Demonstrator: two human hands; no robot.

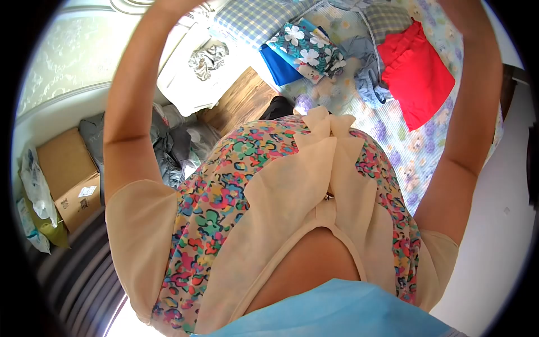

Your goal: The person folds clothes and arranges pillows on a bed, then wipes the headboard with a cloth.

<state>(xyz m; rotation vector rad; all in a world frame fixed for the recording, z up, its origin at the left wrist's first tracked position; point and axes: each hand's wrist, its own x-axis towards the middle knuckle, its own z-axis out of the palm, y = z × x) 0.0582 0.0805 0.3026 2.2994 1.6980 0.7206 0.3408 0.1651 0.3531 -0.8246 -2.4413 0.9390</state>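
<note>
Both of my arms reach up past the top edge of the view. My left forearm rises on the left and my right forearm on the right. Neither hand shows, so what they hold or touch is hidden. Between the arms is my floral top [219, 180] with a cream ruffled front [281, 191]. Light blue fabric [337, 309] crosses the bottom. Beyond my body, a red cloth [418, 76] lies on a bed, left of my right forearm. Folded dark cloth with white flowers [311, 48] rests near the bed's edge, over bright blue fabric [279, 66].
The bed has a bear-patterned sheet [412, 146], checked pillows [255, 19] and crumpled blue-grey clothing [368, 78]. A scrunchie [209, 59] lies on a white surface [182, 84] at upper left. Cardboard boxes [64, 163], plastic bags [36, 182] and dark clothes [165, 146] are at left.
</note>
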